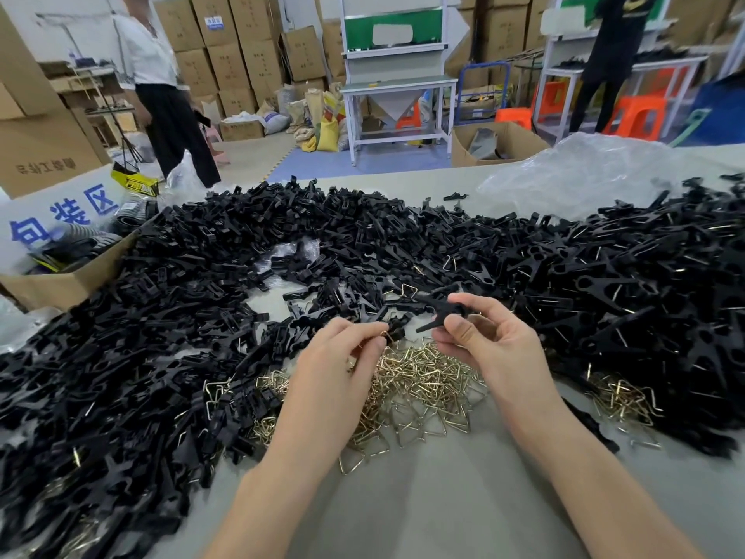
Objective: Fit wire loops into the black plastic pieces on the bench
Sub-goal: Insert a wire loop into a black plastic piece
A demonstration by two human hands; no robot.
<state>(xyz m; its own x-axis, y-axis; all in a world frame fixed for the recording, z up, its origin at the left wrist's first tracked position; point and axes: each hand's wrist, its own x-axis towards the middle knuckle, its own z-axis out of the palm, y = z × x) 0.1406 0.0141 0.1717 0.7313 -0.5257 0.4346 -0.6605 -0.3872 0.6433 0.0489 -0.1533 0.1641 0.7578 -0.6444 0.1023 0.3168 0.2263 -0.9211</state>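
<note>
A crumpled clear plastic sheet (584, 175) lies far right. An open brown cardboard box (60, 285) sits left. Behind stand stacked brown cartons (225, 54), a white-framed workstation (397, 84) and orange plastic stools (637, 115).

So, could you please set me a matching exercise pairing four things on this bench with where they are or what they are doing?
1 left hand
2 right hand
3 loop pile
4 clear bag

a far right of the bench
b holds a black piece
c pinches a wire loop
d lies beneath the hands

Pairs: 1-c, 2-b, 3-d, 4-a.
</note>
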